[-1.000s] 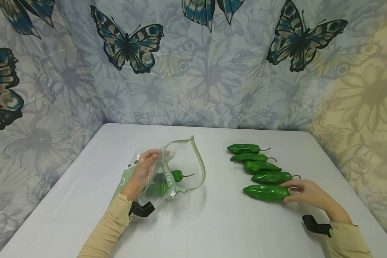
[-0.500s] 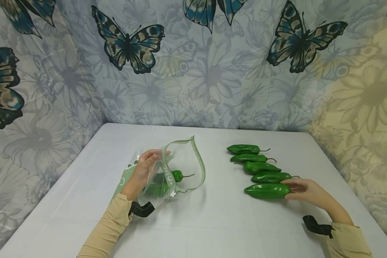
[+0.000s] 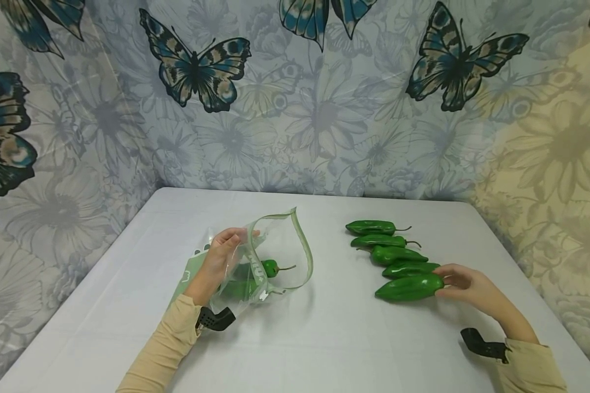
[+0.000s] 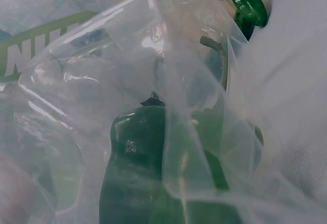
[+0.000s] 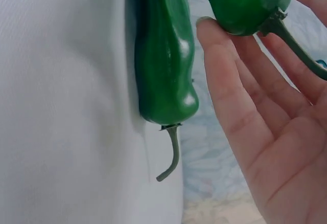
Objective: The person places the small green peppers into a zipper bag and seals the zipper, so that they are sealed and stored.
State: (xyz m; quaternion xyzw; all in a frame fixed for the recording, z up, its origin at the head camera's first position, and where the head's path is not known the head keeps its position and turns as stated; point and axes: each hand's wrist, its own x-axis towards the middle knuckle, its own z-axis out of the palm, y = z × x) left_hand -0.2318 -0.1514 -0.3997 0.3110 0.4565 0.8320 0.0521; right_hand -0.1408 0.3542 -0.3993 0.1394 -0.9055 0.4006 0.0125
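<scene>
- Head view: left hand (image 3: 221,256) grips the clear bag (image 3: 254,263), right hand (image 3: 464,285) pinches a green pepper (image 3: 407,288)!
- Only the right wrist view shows that pepper's stem (image 5: 294,47)!

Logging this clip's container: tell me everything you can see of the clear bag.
The clear bag looks like crinkled plastic, with a green band round its mouth; the left wrist view shows white lettering on green. The mouth is open, facing right in the head view. The left hand holds the bag near the mouth's far side. At least two green peppers lie inside, stems toward the mouth.
</scene>
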